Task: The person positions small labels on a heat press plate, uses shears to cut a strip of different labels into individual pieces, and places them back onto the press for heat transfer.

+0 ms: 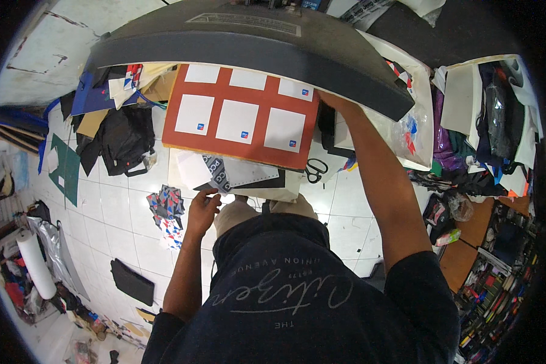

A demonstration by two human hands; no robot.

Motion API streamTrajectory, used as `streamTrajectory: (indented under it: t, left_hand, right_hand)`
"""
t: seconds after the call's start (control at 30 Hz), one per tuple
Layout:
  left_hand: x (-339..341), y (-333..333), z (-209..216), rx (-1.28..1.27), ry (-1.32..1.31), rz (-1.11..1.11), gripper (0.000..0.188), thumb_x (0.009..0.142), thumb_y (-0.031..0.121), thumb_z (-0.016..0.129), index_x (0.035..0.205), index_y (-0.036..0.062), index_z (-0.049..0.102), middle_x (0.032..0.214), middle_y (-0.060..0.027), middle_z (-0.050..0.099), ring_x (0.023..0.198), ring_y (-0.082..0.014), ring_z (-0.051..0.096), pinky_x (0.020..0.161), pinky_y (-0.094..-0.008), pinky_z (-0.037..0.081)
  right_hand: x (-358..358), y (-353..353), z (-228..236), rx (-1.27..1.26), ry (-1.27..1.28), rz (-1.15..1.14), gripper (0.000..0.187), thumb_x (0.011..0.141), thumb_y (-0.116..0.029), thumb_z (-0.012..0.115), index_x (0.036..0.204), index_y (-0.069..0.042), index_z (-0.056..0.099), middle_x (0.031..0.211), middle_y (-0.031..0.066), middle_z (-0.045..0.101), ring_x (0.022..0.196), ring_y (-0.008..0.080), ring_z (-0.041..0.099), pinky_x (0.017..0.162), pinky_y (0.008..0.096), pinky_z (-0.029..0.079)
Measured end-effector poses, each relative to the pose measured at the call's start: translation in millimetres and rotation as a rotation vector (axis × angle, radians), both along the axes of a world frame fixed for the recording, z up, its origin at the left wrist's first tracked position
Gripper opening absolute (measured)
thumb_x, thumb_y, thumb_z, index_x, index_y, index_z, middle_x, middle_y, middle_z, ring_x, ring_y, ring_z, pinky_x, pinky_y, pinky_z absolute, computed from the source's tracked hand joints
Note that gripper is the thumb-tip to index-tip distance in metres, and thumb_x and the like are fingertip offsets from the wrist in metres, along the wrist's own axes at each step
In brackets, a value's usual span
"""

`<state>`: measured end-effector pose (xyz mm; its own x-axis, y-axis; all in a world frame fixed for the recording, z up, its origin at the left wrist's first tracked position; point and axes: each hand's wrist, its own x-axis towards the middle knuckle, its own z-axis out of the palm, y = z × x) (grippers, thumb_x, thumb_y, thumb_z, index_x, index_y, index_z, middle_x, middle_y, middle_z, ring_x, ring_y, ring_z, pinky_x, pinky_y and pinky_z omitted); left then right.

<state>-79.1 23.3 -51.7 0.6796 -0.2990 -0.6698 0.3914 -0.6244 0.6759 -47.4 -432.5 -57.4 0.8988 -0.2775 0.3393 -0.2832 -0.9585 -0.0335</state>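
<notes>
A reddish-brown board (224,139) lies in front of me, its far edge running beneath the dark grey beam (249,54) of a large machine. White squares (238,120) sit on it in two rows, several with a small blue mark in a corner. My right hand (333,101) reaches up to the beam's lower edge by the board's far right corner; its fingers are hidden. Below the board's near edge, my left hand (205,209) has its fingers apart, close to a grey printed strip (216,173) and white sheets (255,171). I see nothing held in it.
Black scissors (315,170) lie right of the sheets. A pile of small patterned pieces (167,209) is on the tiled floor at left, near a black bag (124,139). A white bin (421,103) and another container with folded material (497,115) stand at right.
</notes>
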Motion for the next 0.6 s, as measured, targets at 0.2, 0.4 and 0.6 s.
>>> streamTrajectory:
  t: [0.2, 0.4, 0.6]
  left_hand:
    - [4, -26, 14, -0.389, 0.322, 0.367, 0.037, 0.092, 0.021, 0.052, 0.122, -0.0015, 0.050, 0.091, -0.0121, 0.065, 0.073, -0.0169, 0.062, 0.066, -0.0257, 0.050]
    - [5, -74, 35, -0.735, 0.623, 0.525, 0.044, 0.096, 0.030, 0.042, 0.127, -0.0012, 0.040, 0.114, -0.0184, 0.055, 0.101, -0.0262, 0.057, 0.091, -0.0369, 0.047]
    - [2, -113, 54, -0.809, 0.619, 0.414, 0.040, 0.099, 0.027, 0.038, 0.128, 0.0001, 0.041, 0.107, -0.0141, 0.055, 0.093, -0.0227, 0.058, 0.085, -0.0365, 0.047]
  right_hand:
    - [-56, -49, -27, 0.370, -0.211, -0.067, 0.037, 0.089, -0.028, 0.059, 0.121, -0.011, 0.057, 0.126, 0.0171, 0.055, 0.118, 0.0276, 0.051, 0.100, 0.0404, 0.038]
    - [-91, 143, 64, 1.287, 0.215, 0.170, 0.017, 0.085, -0.019, 0.068, 0.095, -0.007, 0.063, 0.085, 0.0040, 0.064, 0.080, 0.0141, 0.062, 0.072, 0.0288, 0.049]
    - [-102, 213, 75, 0.840, 0.065, 0.157, 0.026, 0.077, -0.021, 0.070, 0.099, -0.007, 0.065, 0.087, 0.0086, 0.057, 0.082, 0.0254, 0.058, 0.071, 0.0368, 0.047]
